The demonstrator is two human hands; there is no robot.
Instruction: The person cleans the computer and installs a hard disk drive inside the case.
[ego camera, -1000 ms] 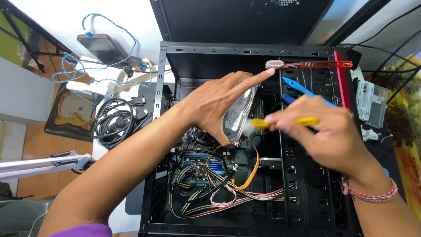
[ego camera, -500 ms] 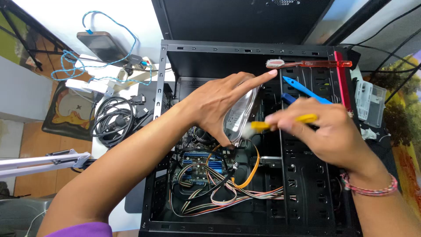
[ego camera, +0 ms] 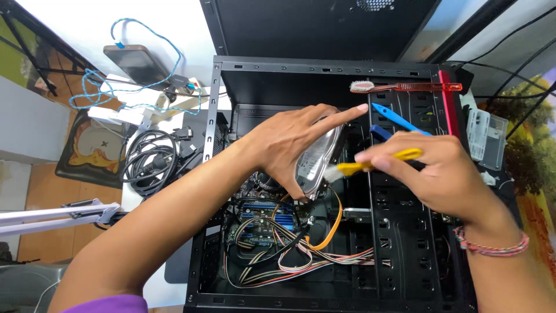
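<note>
A: What is nearest inside the computer case (ego camera: 215, 174)?

B: Striped and orange wires (ego camera: 289, 255) lie at its bottom. Just above them, the left hand (ego camera: 289, 142) is curled around a silver hard drive (ego camera: 317, 162), with its pointing finger stretched out straight.

A: And the other one?

B: The right hand (ego camera: 440, 174) pinches a yellow brush (ego camera: 370, 165). Its white bristles touch the drive.

A: Farther up?

B: A blue tool (ego camera: 397, 119), then a red toothbrush (ego camera: 405, 87) on the case's top edge.
</note>
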